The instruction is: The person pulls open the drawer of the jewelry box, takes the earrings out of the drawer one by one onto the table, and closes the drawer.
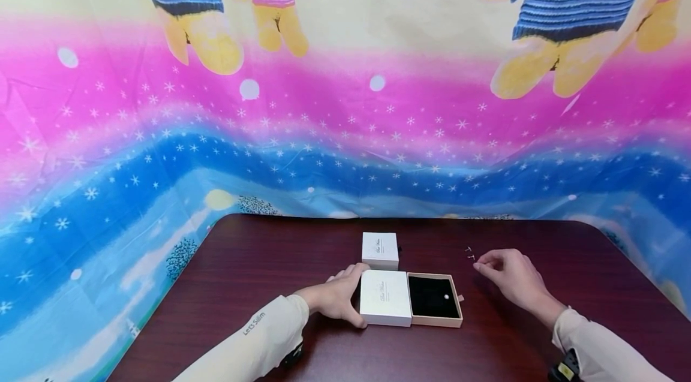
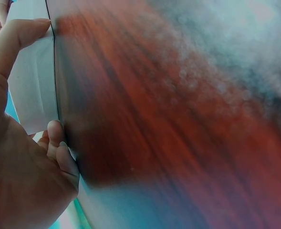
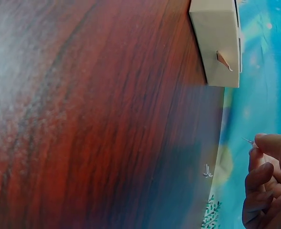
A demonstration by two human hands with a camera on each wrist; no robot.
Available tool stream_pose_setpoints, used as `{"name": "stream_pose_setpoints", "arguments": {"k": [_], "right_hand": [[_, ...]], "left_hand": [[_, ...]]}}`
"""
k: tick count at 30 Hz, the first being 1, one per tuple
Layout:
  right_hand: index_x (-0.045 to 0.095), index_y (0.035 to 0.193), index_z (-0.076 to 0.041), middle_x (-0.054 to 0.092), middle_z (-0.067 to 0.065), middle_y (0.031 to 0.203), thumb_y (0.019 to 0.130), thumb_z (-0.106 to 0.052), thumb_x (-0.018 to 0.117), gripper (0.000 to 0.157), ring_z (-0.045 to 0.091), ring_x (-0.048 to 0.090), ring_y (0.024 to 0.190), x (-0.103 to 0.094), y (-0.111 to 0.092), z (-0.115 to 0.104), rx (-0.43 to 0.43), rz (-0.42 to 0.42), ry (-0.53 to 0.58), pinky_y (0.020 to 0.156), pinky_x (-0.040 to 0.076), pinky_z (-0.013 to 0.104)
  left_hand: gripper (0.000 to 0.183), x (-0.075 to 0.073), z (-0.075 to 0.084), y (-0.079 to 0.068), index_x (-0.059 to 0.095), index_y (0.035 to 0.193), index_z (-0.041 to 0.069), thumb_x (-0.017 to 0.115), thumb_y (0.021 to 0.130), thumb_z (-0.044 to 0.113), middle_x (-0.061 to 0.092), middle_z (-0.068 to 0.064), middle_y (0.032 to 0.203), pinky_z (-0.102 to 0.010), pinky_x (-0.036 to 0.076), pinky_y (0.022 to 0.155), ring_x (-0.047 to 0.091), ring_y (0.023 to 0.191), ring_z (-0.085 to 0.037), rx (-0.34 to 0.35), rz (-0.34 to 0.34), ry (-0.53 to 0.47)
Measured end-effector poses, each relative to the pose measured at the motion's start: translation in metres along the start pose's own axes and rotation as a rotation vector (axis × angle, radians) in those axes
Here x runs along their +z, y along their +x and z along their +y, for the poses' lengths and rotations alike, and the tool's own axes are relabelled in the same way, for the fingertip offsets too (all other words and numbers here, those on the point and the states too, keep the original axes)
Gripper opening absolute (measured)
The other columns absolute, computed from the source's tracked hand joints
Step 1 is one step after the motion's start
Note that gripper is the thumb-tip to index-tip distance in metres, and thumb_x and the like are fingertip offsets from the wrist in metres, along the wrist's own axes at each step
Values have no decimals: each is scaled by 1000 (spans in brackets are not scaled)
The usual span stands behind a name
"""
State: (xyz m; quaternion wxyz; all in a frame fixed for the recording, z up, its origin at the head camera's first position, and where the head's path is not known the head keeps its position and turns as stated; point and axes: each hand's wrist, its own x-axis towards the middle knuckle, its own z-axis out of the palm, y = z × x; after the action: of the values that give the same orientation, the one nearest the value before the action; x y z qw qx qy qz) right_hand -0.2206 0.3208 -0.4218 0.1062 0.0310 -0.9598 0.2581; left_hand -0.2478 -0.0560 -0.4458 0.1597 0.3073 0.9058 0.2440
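Note:
A white slide-out jewelry box [image 1: 385, 298] lies on the table, its drawer [image 1: 460, 321] pulled out to the right. Black padding [image 1: 426, 295] fills the drawer, with one small white, pearl-like stud [image 1: 446, 297] on it. My left hand [image 1: 337, 295] grips the box's left end, thumb [image 2: 23, 36] along the near side and fingers toward the far side. Right of the drawer, my right hand [image 1: 513, 277] is raised over the table. Its thumb and forefinger pinch a tiny earring, whose thin metal pin [image 3: 246, 140] sticks out; the rest is hidden by the fingertips.
Small silver earrings [image 1: 469, 253] lie on the table just beyond my right fingertips. A second white box [image 1: 379, 249], closed, stands behind the first. At the table's far edge [image 1: 302, 217] hangs a colourful printed cloth [image 1: 345, 106].

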Motion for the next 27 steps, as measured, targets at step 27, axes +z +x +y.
{"name": "stream_pose_setpoints", "arguments": {"k": [27], "right_hand": [[77, 94, -11, 73, 1, 82, 92, -23, 73, 14, 11, 55, 69, -1, -3, 15, 22, -13, -2, 59, 41, 30]], "left_hand": [[101, -1, -1, 0, 32, 145, 16, 91, 65, 32, 48, 1, 133, -33, 36, 98, 46, 120, -16, 19, 3, -5]]}}
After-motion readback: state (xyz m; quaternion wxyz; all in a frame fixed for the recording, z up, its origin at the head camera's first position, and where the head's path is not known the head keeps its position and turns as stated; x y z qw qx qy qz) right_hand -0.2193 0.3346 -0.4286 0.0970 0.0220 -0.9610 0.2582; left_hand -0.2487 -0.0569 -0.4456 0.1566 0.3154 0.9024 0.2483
